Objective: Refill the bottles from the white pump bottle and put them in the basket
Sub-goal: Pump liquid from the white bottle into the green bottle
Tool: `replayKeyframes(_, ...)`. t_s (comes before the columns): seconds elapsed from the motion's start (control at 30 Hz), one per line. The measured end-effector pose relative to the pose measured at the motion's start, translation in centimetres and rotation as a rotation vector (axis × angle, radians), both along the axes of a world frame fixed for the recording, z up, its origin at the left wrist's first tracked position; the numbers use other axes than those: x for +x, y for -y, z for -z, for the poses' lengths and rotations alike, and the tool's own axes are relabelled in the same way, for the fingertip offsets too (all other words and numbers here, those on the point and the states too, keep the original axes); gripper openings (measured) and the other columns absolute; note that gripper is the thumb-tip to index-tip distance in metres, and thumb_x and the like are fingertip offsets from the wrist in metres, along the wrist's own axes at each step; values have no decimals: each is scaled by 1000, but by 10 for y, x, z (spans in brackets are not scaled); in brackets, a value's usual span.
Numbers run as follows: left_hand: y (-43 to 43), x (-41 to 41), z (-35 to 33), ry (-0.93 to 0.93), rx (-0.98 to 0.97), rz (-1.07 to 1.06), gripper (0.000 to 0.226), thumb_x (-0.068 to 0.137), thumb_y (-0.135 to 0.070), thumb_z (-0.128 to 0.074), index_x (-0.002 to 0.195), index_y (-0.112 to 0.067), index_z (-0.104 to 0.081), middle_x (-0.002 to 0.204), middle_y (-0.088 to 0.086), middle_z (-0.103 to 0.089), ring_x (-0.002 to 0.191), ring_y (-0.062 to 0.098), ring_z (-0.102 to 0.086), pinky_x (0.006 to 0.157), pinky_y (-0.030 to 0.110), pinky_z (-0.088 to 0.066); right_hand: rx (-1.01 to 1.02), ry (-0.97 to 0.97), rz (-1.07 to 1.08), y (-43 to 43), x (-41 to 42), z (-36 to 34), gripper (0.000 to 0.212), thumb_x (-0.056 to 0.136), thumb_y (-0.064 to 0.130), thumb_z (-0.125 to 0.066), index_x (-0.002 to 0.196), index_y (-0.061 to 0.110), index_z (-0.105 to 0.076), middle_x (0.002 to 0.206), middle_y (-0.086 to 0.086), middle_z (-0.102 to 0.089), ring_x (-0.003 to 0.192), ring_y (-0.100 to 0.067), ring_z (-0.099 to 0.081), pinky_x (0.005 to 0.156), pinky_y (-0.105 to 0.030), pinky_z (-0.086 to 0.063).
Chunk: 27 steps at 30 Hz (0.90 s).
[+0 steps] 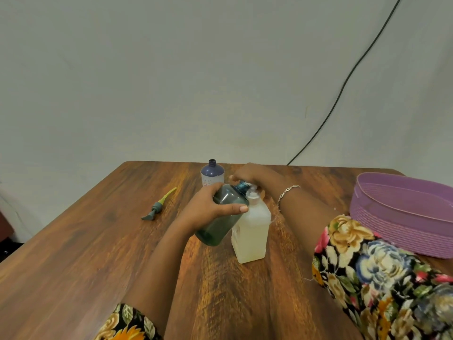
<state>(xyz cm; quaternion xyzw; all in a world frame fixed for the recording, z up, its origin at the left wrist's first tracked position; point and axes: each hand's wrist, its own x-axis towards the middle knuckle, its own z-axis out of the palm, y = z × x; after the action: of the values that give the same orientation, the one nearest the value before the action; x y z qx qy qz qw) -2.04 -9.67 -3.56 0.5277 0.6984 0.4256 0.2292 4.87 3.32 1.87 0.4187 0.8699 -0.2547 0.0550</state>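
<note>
My left hand (208, 207) grips a dark green see-through bottle (221, 224), tilted so its open blue neck leans against the pump of the white pump bottle (251, 229). That white bottle stands upright mid-table, holding pale liquid. My right hand (247, 174) rests on top of its pump head, fingers curled over it. A purple bottle (212, 174) with no cap stands upright just behind the hands. The purple basket (402, 217) sits at the right, and I see nothing in it.
A loose pump head with a yellow-green tube (159, 204) lies on the wooden table (85, 253) to the left. A black cable (343, 87) runs down the wall behind the table. A dark object shows at the far left edge.
</note>
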Motion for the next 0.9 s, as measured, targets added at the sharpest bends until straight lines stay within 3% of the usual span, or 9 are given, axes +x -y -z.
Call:
replayKeyframes(0.07,-1,0,-4,10,24,-9,78,47,-68,-69,109,-23,-55,104,-4,-62,93,14,-60,81,28,-51,-150,-93,35,-2,6,-8,34,97,37,-45,105,5,-52,96,-15,-56,79,-24,-54,83,-37,-46)
replayKeyframes(0.13,-2,0,-6,-1,36,-9,83,52,-66,-76,118,-21,-54,111,-2,-61,96,15,-59,81,26,-50,-202,-95,49,-1,7,-14,46,95,42,-47,117,2,-52,109,-17,-57,91,-27,-53,90,-40,-45)
replayKeyframes(0.23,-2,-1,-8,-30,28,-22,72,61,-56,-69,120,-19,-53,113,-1,-59,95,13,-57,72,20,-45,-113,9,-30,-1,5,-13,31,98,28,-45,106,0,-55,109,-18,-58,80,-27,-54,76,-35,-45)
replayKeyframes(0.3,-1,-2,-8,-49,22,-38,70,62,-56,-69,119,-19,-53,110,-2,-59,94,13,-56,70,19,-43,-42,38,-26,-2,4,-11,28,98,17,-42,78,0,-52,84,-16,-55,62,-23,-48,60,-29,-43)
replayKeyframes(0.37,0,-1,-6,-46,20,-34,70,56,-60,-67,113,-22,-53,104,-6,-59,92,12,-56,71,19,-44,24,25,-1,-3,1,-4,33,97,17,-42,68,4,-47,71,-11,-50,58,-22,-47,58,-29,-43)
replayKeyframes(0.47,0,0,-2,-55,-6,-4,68,57,-63,-72,109,-26,-50,100,-9,-57,89,9,-55,70,17,-44,126,-69,116,-9,1,12,30,92,23,-47,68,7,-51,73,-6,-54,67,-22,-53,72,-35,-48)
replayKeyframes(0.57,-2,-1,0,-58,-3,-17,73,56,-64,-73,112,-24,-50,105,-5,-58,91,10,-56,70,17,-43,196,-75,116,-8,1,11,31,89,22,-49,61,10,-50,62,-4,-52,56,-19,-51,65,-30,-45)
replayKeyframes(0.77,-3,-6,-3,-54,24,-41,82,54,-64,-69,120,-19,-52,112,-1,-59,95,14,-58,73,19,-45,-127,-117,49,-4,1,-10,35,101,35,-35,91,4,-49,77,-12,-53,73,-26,-54,75,-38,-45)
replayKeyframes(0.9,-1,-5,-5,-47,29,-53,81,54,-64,-70,119,-20,-53,110,-3,-60,95,12,-58,73,20,-46,-24,-60,-14,-7,-7,-5,30,100,26,-38,86,3,-51,75,-12,-53,60,-20,-49,66,-31,-44)
